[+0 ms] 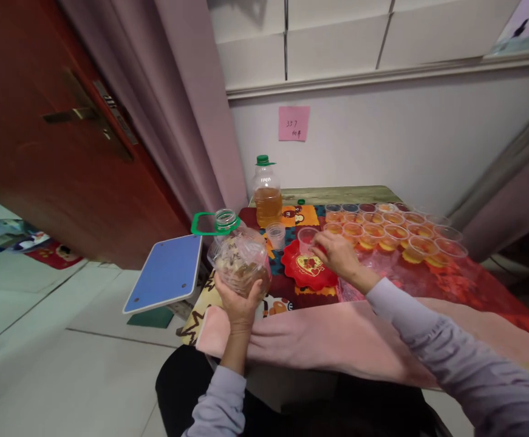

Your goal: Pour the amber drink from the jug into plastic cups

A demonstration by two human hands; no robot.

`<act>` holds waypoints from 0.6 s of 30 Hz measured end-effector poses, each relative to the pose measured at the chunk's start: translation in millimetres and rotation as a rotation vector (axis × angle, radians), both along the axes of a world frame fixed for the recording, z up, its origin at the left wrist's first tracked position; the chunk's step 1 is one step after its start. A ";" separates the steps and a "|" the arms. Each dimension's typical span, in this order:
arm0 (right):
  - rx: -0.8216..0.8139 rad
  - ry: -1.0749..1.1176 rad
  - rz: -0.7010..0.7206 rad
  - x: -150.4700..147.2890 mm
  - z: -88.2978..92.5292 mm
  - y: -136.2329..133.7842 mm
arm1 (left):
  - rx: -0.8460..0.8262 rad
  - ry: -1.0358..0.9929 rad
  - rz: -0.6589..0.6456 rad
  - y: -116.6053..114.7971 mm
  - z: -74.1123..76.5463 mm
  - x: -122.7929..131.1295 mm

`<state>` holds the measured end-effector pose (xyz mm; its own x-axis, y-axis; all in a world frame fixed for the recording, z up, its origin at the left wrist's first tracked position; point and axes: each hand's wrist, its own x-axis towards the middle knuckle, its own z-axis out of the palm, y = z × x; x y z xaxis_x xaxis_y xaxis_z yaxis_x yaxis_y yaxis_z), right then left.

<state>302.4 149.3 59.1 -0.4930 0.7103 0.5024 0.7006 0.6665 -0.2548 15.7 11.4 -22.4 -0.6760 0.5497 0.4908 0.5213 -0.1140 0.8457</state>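
Observation:
My left hand (241,301) is wrapped round the lower body of a large clear plastic bottle (240,258) with a green handle ring (204,223) at its uncapped neck. The bottle stands at the near left of the table, and how much liquid is in it is hard to see. With the fingers of my right hand (339,255) I pinch a clear plastic cup (307,238) at its right side, over a red scalloped plate (289,267) with a yellow heart. A short stack of clear cups (276,235) stands between bottle and plate.
Several rows of cups with amber liquid (396,232) fill the table's right side. A capped bottle of amber liquid (268,206) stands at the back, with a loose green cap (301,201) nearby. Pink cloth (319,343) covers the front edge; a blue stool (164,270) stands left.

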 end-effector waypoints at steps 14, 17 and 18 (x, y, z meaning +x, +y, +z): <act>0.027 0.238 -0.537 139.0 -21.6 0.9 | -0.047 0.047 0.042 5.6 16.8 -3.7; -0.037 0.129 -0.790 192.1 -26.8 8.2 | -0.059 0.055 0.049 6.0 17.6 -3.4; -0.067 0.084 -0.818 203.9 -30.0 9.1 | -0.061 0.055 0.049 6.1 17.8 -3.3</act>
<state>506.3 158.4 29.1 0.2306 0.8582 0.4585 0.9348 -0.0646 -0.3493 12.4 17.5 -4.6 -0.6758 0.5462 0.4950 0.5711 -0.0365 0.8200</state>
